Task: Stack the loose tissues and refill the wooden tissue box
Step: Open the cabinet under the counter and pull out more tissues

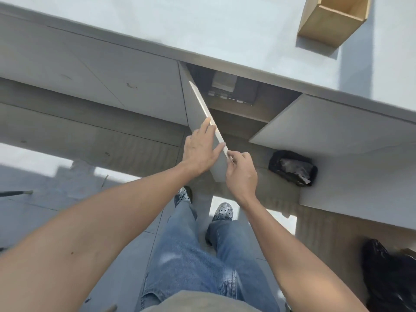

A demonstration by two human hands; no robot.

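Standing at a pale grey counter (202, 25), the person is looking down past both bare forearms at an open cabinet. No brand, label or writing is showing legibly anywhere in view. The left hand (199, 152) is lying flat, fingers spread wide, against the outer face of a grey cabinet door (198, 109), while the right hand (242, 171) is pinching the door's pale top edge between thumb and fingers at its near end. The door is swinging out towards the person, its long edge running from the cabinet mouth back to the hands. A second door (326, 124) is standing open on the right.

The wooden box (333, 18) is sitting on the counter at the top right, well apart from both hands, near the counter's front edge. It is standing upright with its open top facing up, and its long axis is running diagonally away towards the upper right. Its inside is mostly out of frame.

Inside the cabinet, a pale stack (225, 83) is resting on something dark (244, 92) on the shelf; what these are cannot be told. A black bag (292, 168) is lying on the wood-look floor below the right door. The person is wearing blue jeans (191, 255) and patterned shoes (222, 211).
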